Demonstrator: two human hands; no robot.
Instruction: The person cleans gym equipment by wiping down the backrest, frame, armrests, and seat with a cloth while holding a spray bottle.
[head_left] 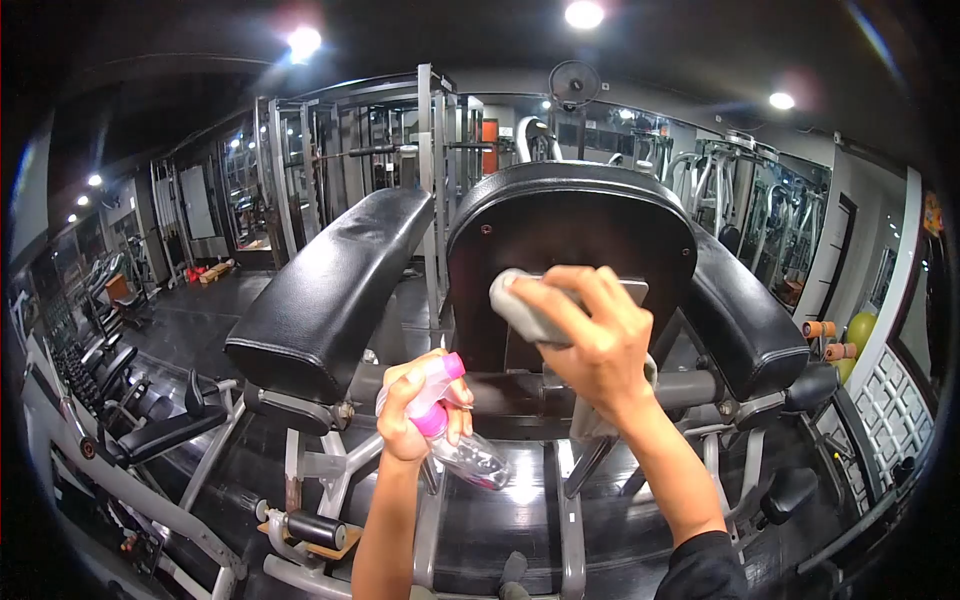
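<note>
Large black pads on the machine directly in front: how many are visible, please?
3: the left pad, the upright middle pad, partly covered by the right hand and its grey cloth, and the right pad. Another could be hidden behind the middle one.

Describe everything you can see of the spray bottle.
The spray bottle has a clear body that looks like plastic, a bright pink collar and a pale spray head with a pink nozzle tip. It is tilted, head up, base slanting down toward the picture's right. The left hand grips it around the head and neck, in front of the padded gym machine. Whether the trigger is pressed, and how full it is, I can't tell.
</note>
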